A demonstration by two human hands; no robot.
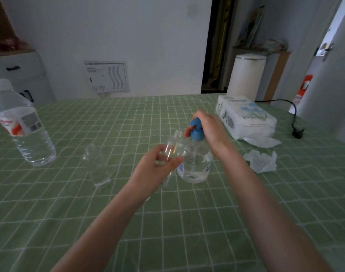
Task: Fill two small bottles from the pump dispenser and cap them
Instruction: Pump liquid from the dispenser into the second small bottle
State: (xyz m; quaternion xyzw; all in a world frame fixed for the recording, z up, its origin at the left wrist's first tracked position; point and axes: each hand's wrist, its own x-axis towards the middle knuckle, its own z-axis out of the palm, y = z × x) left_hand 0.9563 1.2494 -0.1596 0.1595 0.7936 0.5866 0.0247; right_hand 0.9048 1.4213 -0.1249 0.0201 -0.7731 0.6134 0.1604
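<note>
A clear pump dispenser (pixel 197 163) with a blue pump head (pixel 196 132) stands at the table's middle. My right hand (pixel 208 128) lies over the pump head, fingers curled round it. My left hand (pixel 158 169) grips a small clear bottle (pixel 174 144) and holds it tilted, its open mouth just left of the blue spout. A second small clear bottle (pixel 97 165) stands uncapped on the cloth to the left. No caps show in this view.
A large water bottle (pixel 24 128) stands at the left on the green checked tablecloth (pixel 167 222). A tissue pack (pixel 246 118) and a crumpled tissue (pixel 261 160) lie to the right, with a black cable (pixel 293 118) behind.
</note>
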